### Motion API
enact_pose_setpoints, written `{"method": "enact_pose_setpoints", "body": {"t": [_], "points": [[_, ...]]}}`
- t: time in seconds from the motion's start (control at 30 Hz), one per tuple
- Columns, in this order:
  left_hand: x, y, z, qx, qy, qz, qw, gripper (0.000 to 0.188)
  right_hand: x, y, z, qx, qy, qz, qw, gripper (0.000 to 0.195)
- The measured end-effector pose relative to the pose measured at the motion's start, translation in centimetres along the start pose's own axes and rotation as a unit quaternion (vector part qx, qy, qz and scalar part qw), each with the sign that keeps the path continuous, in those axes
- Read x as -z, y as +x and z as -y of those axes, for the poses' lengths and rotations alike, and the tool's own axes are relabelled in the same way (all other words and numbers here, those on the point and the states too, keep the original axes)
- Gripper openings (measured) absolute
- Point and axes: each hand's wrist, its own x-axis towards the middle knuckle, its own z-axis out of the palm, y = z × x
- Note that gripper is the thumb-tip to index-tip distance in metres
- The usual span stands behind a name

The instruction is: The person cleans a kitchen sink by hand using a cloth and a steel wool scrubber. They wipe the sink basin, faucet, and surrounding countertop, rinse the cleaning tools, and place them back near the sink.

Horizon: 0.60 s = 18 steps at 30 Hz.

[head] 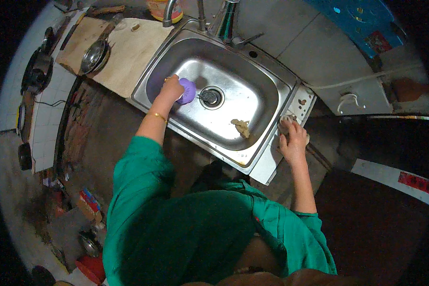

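Observation:
My left hand (172, 88) is closed on a purple, round scalloped item (187, 92), whose exact kind I cannot tell, inside the left part of the stainless steel sink (218, 68). Beside it lies the drain (212, 97) with a dark strainer in it. A crumpled yellowish-brown clump (241, 128) rests on the basin floor at the lower right. Out on the white ledge (300, 102) to the right of the sink, my right hand (293, 137) is over a pale, greyish item (286, 121), mostly hidden by the fingers.
Metal bowls (94, 57) sit on the beige mat (136, 50) at the left. Behind the sink stand a curved faucet (168, 14), a lever (248, 38) and a tub with a yellow base (164, 10). A blue plastic item (361, 21) is at upper right; pans (37, 71) are far left.

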Motion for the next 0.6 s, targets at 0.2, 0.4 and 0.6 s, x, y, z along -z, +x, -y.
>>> {"method": "enact_pose_setpoints", "body": {"t": [0.2, 0.4, 0.6], "points": [[-5.7, 5.6, 3.0, 0.137, 0.032, 0.073, 0.987, 0.045, 0.5, -0.1, 0.8, -0.017, -0.002, -0.013, 1.000, 0.056], [-8.0, 5.4, 1.2, 0.163, 0.028, 0.066, 0.984, 0.047, 1.2, -1.4, 0.3, -0.072, 0.016, -0.014, 0.997, 0.060], [-13.8, 9.8, 8.7, 0.175, 0.066, 0.104, 0.977, 0.042, 0.9, -1.7, -0.2, -0.030, 0.052, -0.035, 0.998, 0.057]]}}
